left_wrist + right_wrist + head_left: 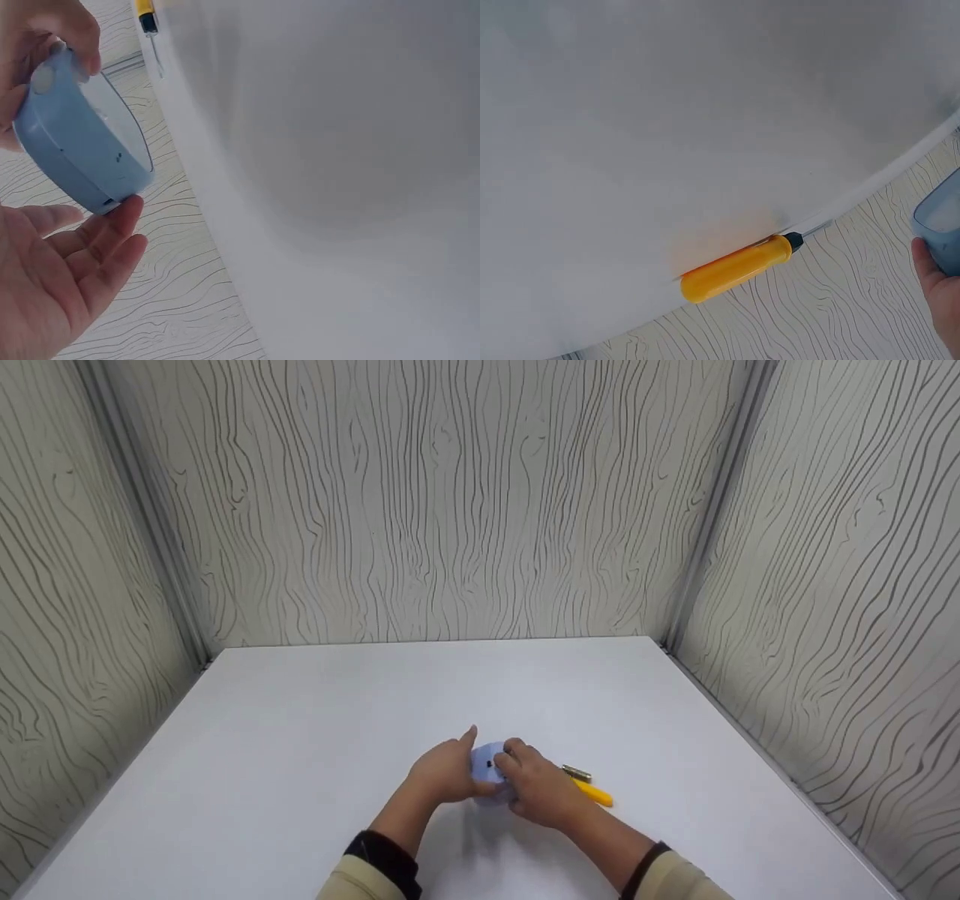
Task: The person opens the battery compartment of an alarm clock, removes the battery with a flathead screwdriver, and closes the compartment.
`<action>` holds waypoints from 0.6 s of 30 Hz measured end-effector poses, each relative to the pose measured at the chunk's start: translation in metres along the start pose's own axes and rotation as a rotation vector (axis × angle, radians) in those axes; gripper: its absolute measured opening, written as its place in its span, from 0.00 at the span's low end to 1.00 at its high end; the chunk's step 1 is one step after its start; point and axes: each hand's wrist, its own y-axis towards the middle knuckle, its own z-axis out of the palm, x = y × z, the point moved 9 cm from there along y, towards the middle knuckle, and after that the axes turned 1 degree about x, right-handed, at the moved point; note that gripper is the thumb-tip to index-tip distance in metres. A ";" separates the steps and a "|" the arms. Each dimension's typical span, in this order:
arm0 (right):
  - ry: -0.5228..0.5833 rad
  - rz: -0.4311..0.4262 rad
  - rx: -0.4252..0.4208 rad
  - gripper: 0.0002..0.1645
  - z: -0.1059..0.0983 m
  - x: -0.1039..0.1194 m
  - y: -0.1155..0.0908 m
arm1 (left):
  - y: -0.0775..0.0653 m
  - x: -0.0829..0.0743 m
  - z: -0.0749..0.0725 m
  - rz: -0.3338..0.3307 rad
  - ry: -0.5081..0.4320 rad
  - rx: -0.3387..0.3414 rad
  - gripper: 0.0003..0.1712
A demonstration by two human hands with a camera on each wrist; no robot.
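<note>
A light blue, round-cornered device (484, 769) with a pale face and a small round knob is held up between both hands over the white table. My right hand (541, 787) grips its right side, fingers curled over the edge. On the left side, my left hand (448, 772) meets it with palm facing it and fingers loosely extended. In the left wrist view, fingertips of that left hand (64, 277) touch the lower edge of the device (75, 142). The right wrist view catches only a corner of the device (941, 225) and part of the right hand (945, 300).
Right of the hands lies a yellow-handled screwdriver (735, 271) with a dark collar and thin shaft. Beside it is a small metallic cylinder (576, 772), like a battery. Wood-grain panels (450, 510) stand around the back and sides of the white table (300, 720).
</note>
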 end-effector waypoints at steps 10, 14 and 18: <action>-0.060 -0.013 -0.209 0.28 -0.023 0.001 0.000 | -0.004 0.006 -0.009 0.028 -0.189 -0.023 0.50; -0.036 0.050 -0.232 0.27 -0.027 -0.004 0.000 | -0.003 0.007 -0.008 0.047 -0.183 -0.035 0.53; -0.014 0.119 -0.268 0.27 -0.031 -0.009 0.000 | -0.002 0.009 -0.007 0.044 -0.173 -0.076 0.51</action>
